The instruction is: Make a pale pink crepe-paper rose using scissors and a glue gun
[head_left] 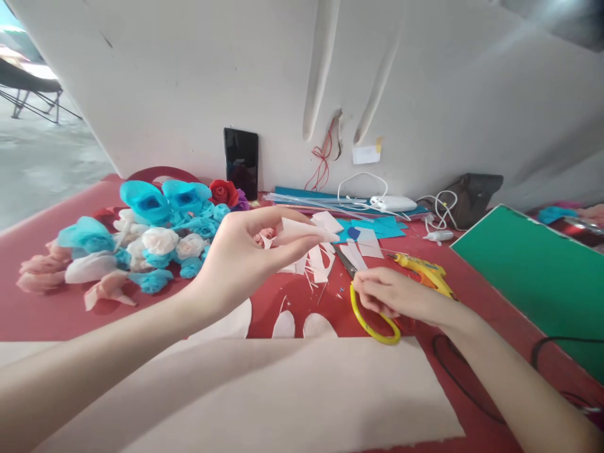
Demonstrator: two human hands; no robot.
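My left hand (pixel 245 242) is raised over the table, pinching a folded or stacked piece of pale paper (pixel 302 231) between thumb and fingers. Lower and to the right, my right hand (pixel 389 292) is curled around the yellow-handled scissors (pixel 387 338). Their dark blades point away, toward the paper pieces, and my fingers hide part of the handle. Beneath and beyond the hands lie pale paper scraps and thin strips (pixel 321 267). Two small rounded pale cutouts (pixel 284 324) rest on the red table, close to a large pale sheet (pixel 283 396) in front of me.
Blue, white and pink paper flowers (pixel 160 242) are heaped at left. A phone (pixel 241 163) leans against the wall. To the right are a yellow glue gun (pixel 427 274), a green board (pixel 533 277), a white power strip (pixel 392 203) with cords and a dark pouch (pixel 476 198).
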